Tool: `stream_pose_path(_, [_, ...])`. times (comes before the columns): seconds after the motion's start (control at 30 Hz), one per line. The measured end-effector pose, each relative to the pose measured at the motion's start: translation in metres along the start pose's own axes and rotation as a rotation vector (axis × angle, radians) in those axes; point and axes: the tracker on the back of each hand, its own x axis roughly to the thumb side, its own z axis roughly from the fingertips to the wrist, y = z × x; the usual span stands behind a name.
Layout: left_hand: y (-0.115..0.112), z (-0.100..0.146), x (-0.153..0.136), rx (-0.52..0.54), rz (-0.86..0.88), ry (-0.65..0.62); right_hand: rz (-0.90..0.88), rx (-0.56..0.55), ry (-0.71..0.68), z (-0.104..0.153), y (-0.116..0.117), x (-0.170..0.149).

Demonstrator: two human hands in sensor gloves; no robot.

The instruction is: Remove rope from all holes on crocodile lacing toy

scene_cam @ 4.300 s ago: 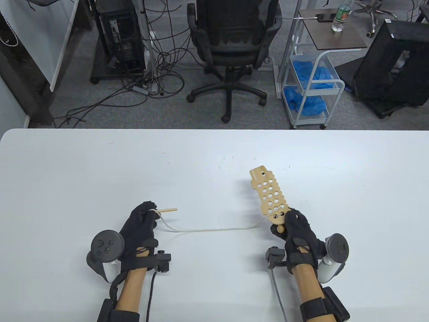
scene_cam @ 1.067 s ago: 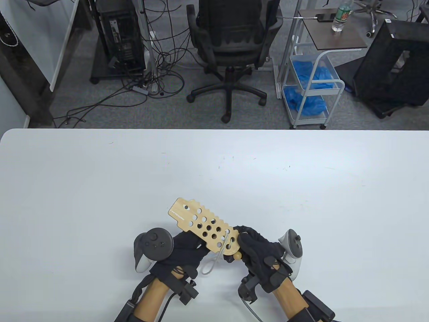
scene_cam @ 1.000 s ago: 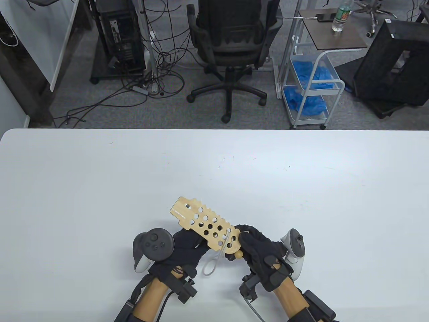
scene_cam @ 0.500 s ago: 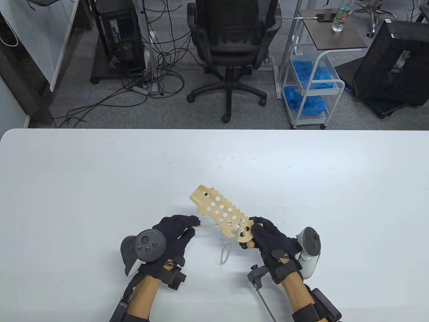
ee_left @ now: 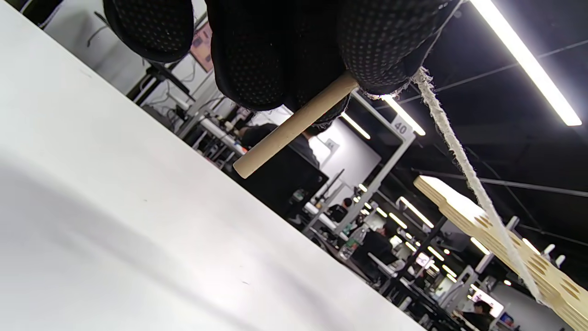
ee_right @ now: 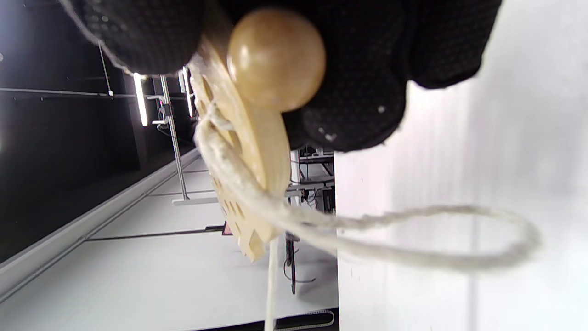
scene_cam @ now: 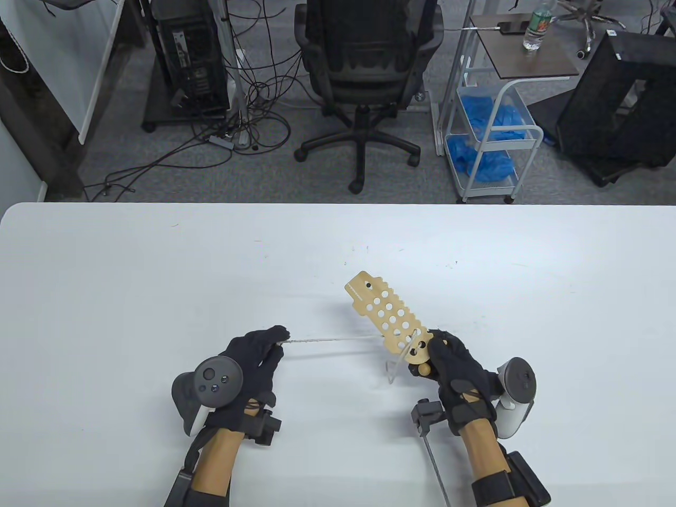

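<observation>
Crocodile lacing toy (scene_cam: 389, 321) sits above the table (scene_cam: 105, 296), gripped at its near end by my right hand (scene_cam: 458, 369); my left hand (scene_cam: 253, 359) pinches the taut rope (scene_cam: 332, 339) well leftward.

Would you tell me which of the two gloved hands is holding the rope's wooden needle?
The left hand: it pinches the wooden needle, rope stretched taut. The right hand grips the crocodile toy instead.
</observation>
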Motion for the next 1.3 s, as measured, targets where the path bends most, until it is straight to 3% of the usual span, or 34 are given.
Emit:
stream_pose_path(0.87, [0.020,0.000,-0.034,0.132,0.069,0.190,-0.302,-0.227,0.062,-0.004,-0.046,-0.003])
stream_pose_path(1.3, [0.028,0.001,-0.047,0.173,0.122,0.250,-0.339,-0.217,0.052,-0.004,-0.048,0.002])
